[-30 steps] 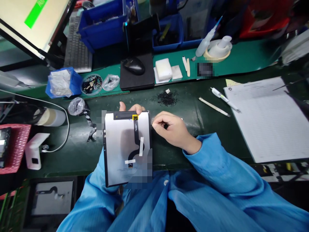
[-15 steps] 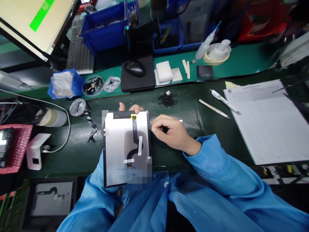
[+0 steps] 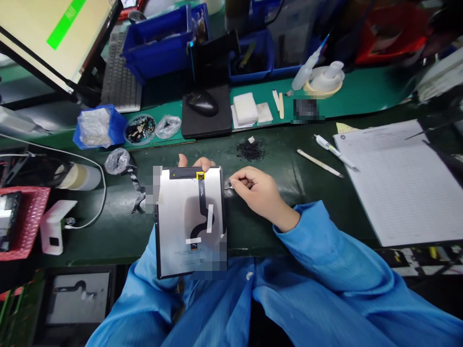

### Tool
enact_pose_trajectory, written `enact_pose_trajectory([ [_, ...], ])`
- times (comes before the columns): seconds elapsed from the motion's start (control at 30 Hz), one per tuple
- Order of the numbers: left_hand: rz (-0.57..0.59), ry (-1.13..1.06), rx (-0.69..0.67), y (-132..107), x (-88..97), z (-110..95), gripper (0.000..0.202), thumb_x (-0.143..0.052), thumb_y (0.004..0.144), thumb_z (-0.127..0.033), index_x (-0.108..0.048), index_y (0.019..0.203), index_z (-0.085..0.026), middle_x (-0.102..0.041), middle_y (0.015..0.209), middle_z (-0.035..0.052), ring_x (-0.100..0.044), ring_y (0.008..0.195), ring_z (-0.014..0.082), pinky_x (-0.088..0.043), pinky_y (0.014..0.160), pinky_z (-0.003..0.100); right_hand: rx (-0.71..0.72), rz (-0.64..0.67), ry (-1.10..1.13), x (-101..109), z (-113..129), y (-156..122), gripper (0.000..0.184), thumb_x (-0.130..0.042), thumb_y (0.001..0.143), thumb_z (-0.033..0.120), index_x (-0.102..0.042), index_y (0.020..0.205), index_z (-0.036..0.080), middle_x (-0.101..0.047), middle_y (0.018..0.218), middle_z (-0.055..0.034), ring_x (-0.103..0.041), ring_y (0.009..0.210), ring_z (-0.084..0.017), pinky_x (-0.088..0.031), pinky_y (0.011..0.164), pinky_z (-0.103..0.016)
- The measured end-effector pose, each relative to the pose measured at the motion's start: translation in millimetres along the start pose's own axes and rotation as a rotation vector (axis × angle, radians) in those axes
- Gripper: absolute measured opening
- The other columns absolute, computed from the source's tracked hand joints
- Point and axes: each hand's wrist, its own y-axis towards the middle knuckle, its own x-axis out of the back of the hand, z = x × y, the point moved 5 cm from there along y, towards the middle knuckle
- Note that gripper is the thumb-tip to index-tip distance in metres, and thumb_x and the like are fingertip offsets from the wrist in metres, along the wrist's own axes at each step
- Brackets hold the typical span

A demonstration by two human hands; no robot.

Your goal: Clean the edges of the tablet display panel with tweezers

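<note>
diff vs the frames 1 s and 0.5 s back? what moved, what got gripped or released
The right hand has drawn slightly away from the right edge of the display panel, so the thin metal tool pinched in its fingers now shows a short tip in the gap. Nothing was let go or newly taken. The left hand still holds the panel from behind, and the pen and paper sheet lie unchanged.

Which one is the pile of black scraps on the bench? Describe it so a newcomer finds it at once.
Start at the black mouse pad on the green bench. Just in front and to its right, on the darker mat, lies the pile of black scraps. Unlike its neighbours, it is loose black debris with one small white piece at its far edge.
</note>
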Motion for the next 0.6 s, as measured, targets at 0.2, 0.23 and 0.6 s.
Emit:
enact_pose_trajectory([
  [0.2, 0.121, 0.034, -0.004, 9.4, 0.9, 1.9, 0.074, -0.019, 0.102, -0.075, -0.051, 0.068, -0.018, -0.049, 0.061, 0.0014, -0.051, 0.052, 0.0127, -0.044, 0.049, 0.024, -0.067, -0.015, 0.076, 0.2, -3.3, -0.3, 0.019, -0.063, 0.093, 0.028, -0.072, 0.106, 0.019, -0.071, 0.096, -0.0042, -0.055, 0.06, -0.01, -0.047, 0.058, -0.027],
  [0.23, 0.156, 0.049, 0.013, 8.9, 0.8, 1.4, 0.074, -0.018, 0.103, -0.073, -0.053, 0.069, -0.018, -0.05, 0.063, 0.0021, -0.053, 0.054, 0.0133, -0.046, 0.051, 0.025, -0.084, 0.011, 0.106, -1.6, -3.0, -1.0, 0.019, -0.064, 0.092, 0.031, -0.072, 0.105, 0.019, -0.07, 0.093, -0.0038, -0.055, 0.059, -0.011, -0.047, 0.057, -0.027],
  [0.6, 0.26, 0.121, -0.019, 15.6, 14.2, 5.9, 0.073, -0.018, 0.104, -0.07, -0.059, 0.076, -0.017, -0.052, 0.074, 0.0041, -0.054, 0.058, 0.0139, -0.046, 0.051, 0.026, -0.219, 0.192, 0.168, -8.7, -2.8, -1.4, 0.022, -0.064, 0.089, 0.038, -0.067, 0.079, 0.018, -0.064, 0.067, 0.0, -0.055, 0.059, -0.013, -0.044, 0.055, -0.027],
])
